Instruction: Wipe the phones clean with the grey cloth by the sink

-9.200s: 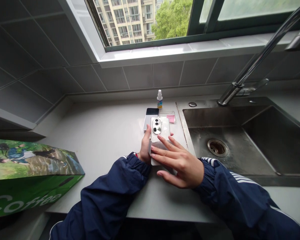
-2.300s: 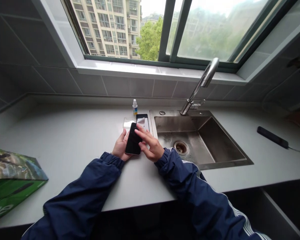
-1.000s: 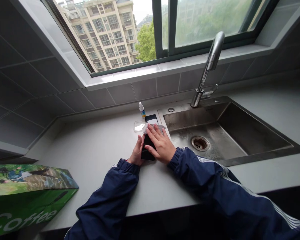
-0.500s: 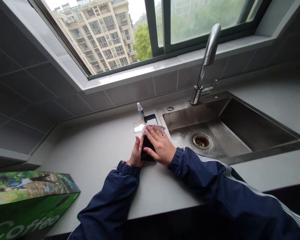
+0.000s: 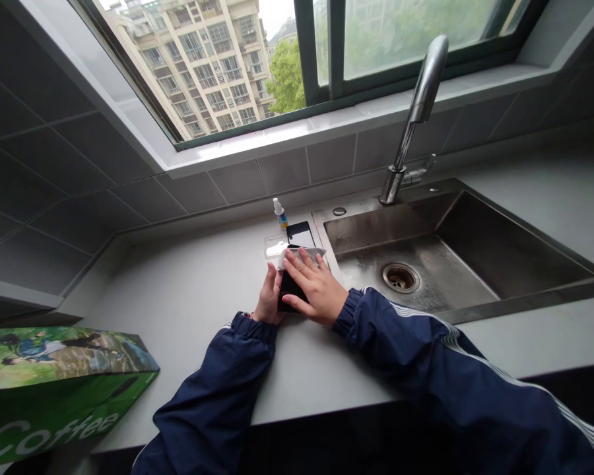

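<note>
A black-screened smartphone (image 5: 290, 285) is held along its left edge by my left hand (image 5: 268, 298), whose thumb points up beside it; the fingers behind are mostly hidden. Across the phone's upper part, my right hand (image 5: 313, 284) presses a white wipe (image 5: 321, 252) flat, its fingers stretched over the wipe and its thumb over the screen. Just beyond lies a second dark, phone-like slab (image 5: 297, 231) with a bright reflection. To its left is a clear phone case (image 5: 274, 245). A small white-capped spray bottle (image 5: 280, 214) stands behind them.
A steel sink (image 5: 455, 313) with a tall chrome faucet (image 5: 406, 142) is set into the pale countertop (image 5: 188, 290) on the right. At lower left stands a green coffee bag or box (image 5: 74, 402). A window (image 5: 321, 99) runs behind the counter.
My right hand and the wipe have shifted slightly left on the phone. The camera view has tilted a little; the phone stays between my hands.
</note>
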A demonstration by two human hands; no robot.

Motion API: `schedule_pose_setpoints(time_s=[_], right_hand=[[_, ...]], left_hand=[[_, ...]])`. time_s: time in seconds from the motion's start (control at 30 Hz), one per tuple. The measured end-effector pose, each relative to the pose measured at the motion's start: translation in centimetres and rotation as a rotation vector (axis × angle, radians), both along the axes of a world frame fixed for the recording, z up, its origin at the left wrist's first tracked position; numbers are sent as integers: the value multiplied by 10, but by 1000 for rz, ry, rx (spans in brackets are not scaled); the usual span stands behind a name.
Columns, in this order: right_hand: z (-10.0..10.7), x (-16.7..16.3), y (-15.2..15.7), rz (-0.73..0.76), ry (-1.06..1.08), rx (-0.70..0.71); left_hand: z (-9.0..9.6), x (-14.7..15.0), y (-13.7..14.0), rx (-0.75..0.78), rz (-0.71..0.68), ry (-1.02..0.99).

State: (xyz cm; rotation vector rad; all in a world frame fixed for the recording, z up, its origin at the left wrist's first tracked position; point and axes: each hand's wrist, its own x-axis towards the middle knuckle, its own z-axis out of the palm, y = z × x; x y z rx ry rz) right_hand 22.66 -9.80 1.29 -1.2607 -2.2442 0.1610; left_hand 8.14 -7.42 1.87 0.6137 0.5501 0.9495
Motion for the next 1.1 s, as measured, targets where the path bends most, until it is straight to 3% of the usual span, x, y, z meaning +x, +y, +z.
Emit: schedule_pose_setpoints(time_s=[0.13, 0.37, 0.43, 0.63, 0.83, 0.97, 1.1], right_hand=[[2, -3, -3, 119, -32, -4], [2, 4, 4, -125, 22, -3], [2, 2, 2, -72, 0, -18], [5, -6, -11, 274, -16, -70], [12, -6, -17, 354, 37, -77], [11, -6, -16, 303, 4, -68], [8, -5, -11, 95, -41, -41]], left_hand=[[1, -2, 1, -114, -33, -14], [0, -1, -1, 26, -30, 6], [2, 0, -1, -16, -8, -2], [5, -4, 3, -100, 122, -54], [2, -14, 5, -143, 109, -16], [9, -13, 4, -160, 61, -34], [9, -9, 3, -132, 29, -38]])
